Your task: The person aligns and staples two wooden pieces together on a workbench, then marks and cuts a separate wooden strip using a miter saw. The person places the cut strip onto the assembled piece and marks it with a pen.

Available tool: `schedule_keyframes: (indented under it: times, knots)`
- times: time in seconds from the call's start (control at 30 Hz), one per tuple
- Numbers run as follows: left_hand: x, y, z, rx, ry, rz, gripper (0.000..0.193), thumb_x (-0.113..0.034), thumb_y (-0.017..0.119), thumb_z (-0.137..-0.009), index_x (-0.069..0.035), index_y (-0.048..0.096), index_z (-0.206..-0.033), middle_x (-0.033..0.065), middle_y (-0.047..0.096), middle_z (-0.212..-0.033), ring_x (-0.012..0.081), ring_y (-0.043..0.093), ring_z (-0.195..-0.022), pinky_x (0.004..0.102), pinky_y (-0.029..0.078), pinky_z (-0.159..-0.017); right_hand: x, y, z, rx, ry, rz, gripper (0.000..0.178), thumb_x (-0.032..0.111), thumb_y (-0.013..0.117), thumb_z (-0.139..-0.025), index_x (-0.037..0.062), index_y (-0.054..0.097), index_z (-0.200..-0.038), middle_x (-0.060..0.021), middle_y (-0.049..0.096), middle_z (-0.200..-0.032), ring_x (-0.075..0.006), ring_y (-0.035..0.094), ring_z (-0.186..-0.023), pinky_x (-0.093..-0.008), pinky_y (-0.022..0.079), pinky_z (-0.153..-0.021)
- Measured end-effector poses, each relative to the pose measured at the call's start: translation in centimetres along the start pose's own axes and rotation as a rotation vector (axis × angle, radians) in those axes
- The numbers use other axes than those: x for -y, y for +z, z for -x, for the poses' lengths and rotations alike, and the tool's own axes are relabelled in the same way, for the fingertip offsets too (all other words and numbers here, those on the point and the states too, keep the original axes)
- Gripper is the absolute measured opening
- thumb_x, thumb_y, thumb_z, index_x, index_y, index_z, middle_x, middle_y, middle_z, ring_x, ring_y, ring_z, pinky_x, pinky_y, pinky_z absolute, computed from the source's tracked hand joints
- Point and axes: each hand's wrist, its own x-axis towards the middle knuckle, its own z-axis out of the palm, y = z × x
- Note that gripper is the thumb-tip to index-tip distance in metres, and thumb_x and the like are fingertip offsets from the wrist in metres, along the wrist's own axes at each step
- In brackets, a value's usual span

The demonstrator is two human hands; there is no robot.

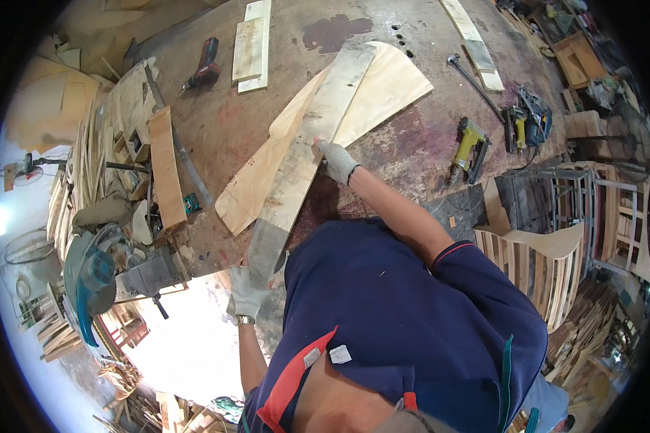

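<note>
A long, grey-stained wooden board (314, 119) lies slanted across a pale plywood panel (390, 79) whose wide ends show on both sides of it. My right hand (337, 162), in a light knitted work glove, grips the board's right edge near the middle, thumb on top and the other fingers mostly hidden. At the board's near end, which reaches past the table edge, my left hand (245, 290) is closed on it, also gloved. Part of that hand's grip is hidden by the board.
On the worktable (412, 144) lie a cordless drill (206, 65), narrow boards (251, 50), a yellow nail gun (468, 148), a blue power tool (536, 119) and a metal bar (475, 86). A circular saw (94, 278) stands left; a wooden frame (538, 263) stands right.
</note>
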Motion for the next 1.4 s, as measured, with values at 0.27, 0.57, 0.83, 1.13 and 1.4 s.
schedule_keyframes:
  times: [0.27, 0.57, 0.83, 1.13, 1.4]
  knots:
    - [3.3, 0.3, -0.7, -0.120, -0.236, -0.229, 0.124, -0.055, 0.085, -0.069, -0.005, 0.023, -0.164, 0.0279, 0.027, -0.165, 0.0435, 0.035, -0.146, 0.0519, 0.033, -0.116, -0.3, -3.5, 3.6, -0.085, -0.105, 0.033, 0.034, 0.037, 0.067, -0.100, 0.0094, 0.064, -0.119, -0.0076, 0.068, -0.106, -0.0211, 0.065, -0.089, -0.0423, 0.056, -0.069]
    - [4.9, 5.2, -2.0, -0.453, -0.902, 1.249, 0.065, -0.043, 0.065, -0.101, -0.005, 0.047, -0.151, 0.0151, 0.062, -0.131, 0.0234, 0.065, -0.112, 0.0331, 0.058, -0.082, 6.8, -15.2, 4.7, -0.269, -0.163, 0.125, 0.025, 0.029, 0.064, -0.102, 0.0063, 0.064, -0.112, -0.0100, 0.068, -0.096, -0.0236, 0.066, -0.076, -0.0381, 0.057, -0.056]
    - [3.1, 5.9, -5.8, -0.616, -0.620, 1.402, 0.059, -0.039, 0.066, -0.102, -0.005, 0.052, -0.147, 0.0100, 0.066, -0.122, 0.0170, 0.066, -0.106, 0.0317, 0.057, -0.078, 12.4, -15.8, 3.1, -0.303, -0.292, 0.262, 0.021, 0.021, 0.059, -0.102, 0.0004, 0.060, -0.097, -0.0109, 0.062, -0.078, -0.0253, 0.061, -0.057, -0.0353, 0.050, -0.048]
    - [4.5, 4.4, -8.0, -0.436, -0.806, 1.383, 0.047, -0.047, 0.074, -0.094, -0.012, 0.055, -0.118, 0.0037, 0.063, -0.107, 0.0144, 0.063, -0.093, 0.0311, 0.052, -0.072, 16.7, -12.9, -0.5, -0.170, -0.051, 0.361, 0.048, 0.049, 0.073, -0.095, 0.0038, 0.057, -0.090, -0.0051, 0.053, -0.067, -0.0168, 0.049, -0.048, -0.0318, 0.038, -0.044]
    - [7.0, 6.5, -7.1, -0.358, -0.678, 1.412, 0.054, -0.050, 0.072, -0.095, -0.004, 0.063, -0.123, 0.0083, 0.066, -0.112, 0.0229, 0.066, -0.097, 0.0372, 0.053, -0.082, 22.0, -23.1, -2.6, -0.610, -0.333, 0.035, 0.082, 0.077, 0.068, -0.083, 0.0057, 0.060, -0.123, -0.0064, 0.057, -0.094, -0.0215, 0.057, -0.077, -0.0339, 0.048, -0.064]
